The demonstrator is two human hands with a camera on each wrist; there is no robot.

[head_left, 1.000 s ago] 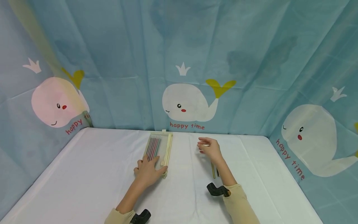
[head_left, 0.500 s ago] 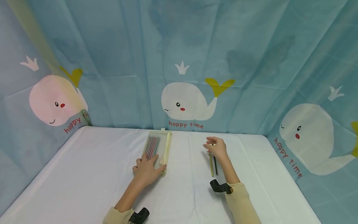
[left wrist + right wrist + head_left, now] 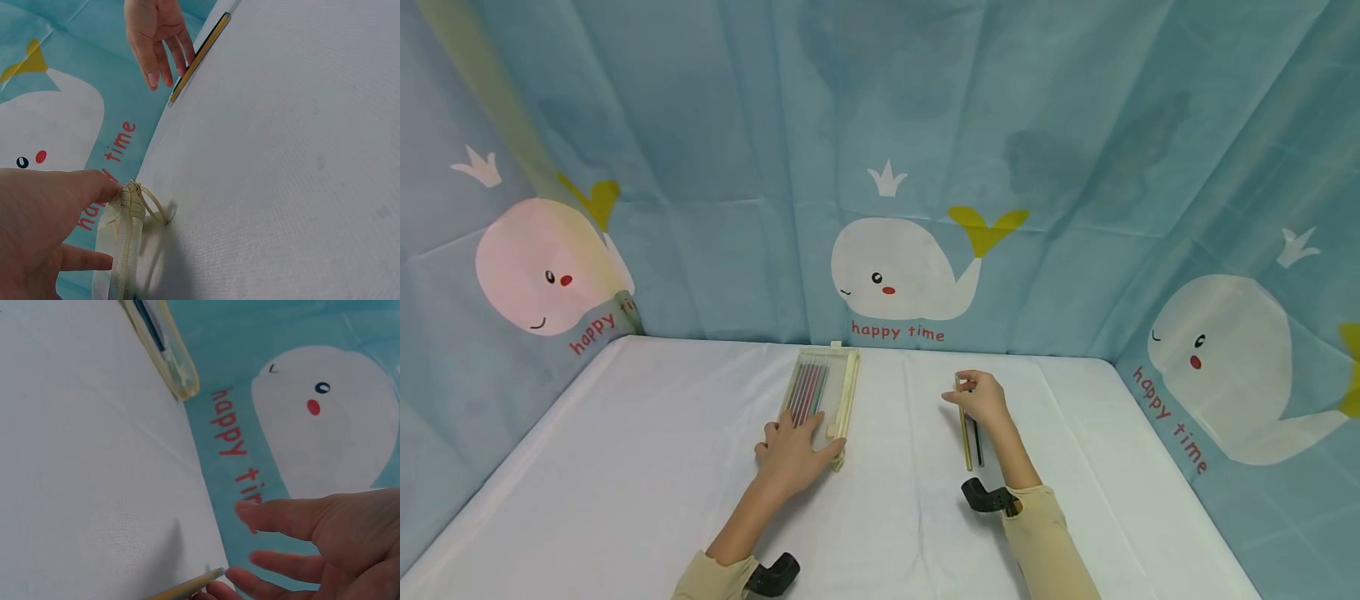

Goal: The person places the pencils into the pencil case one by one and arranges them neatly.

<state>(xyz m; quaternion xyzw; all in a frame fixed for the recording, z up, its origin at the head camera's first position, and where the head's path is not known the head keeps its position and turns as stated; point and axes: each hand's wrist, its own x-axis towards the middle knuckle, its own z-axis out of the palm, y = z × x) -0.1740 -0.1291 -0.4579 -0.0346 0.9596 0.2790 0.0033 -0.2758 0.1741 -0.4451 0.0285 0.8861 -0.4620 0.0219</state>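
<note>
My left hand (image 3: 793, 454) rests with spread fingers on the near end of a translucent, cream-edged pencil case (image 3: 842, 379). Several dark and coloured pencils (image 3: 808, 392) show through its left side. In the left wrist view the thumb of that hand (image 3: 37, 225) touches the case's corded end (image 3: 131, 203). To the right, a yellow pencil (image 3: 966, 437) and a black one (image 3: 977, 442) lie side by side. My right hand (image 3: 985, 404) is over their far ends, hiding part of them. The right wrist view has its thumb apart from the fingers, with fingertips right at the yellow pencil's tip (image 3: 215, 572).
A white cloth (image 3: 625, 467) covers the table, whose far edge meets a blue curtain (image 3: 722, 275) printed with whales. Black wrist cameras (image 3: 988, 497) stick out at both cuffs. White cloth lies between the case and the two loose pencils.
My right hand has moved right, then lowered slightly onto the far ends of the two pencils, exposing more of their near lengths. The left hand and case stay in place as the view shifts slightly.
</note>
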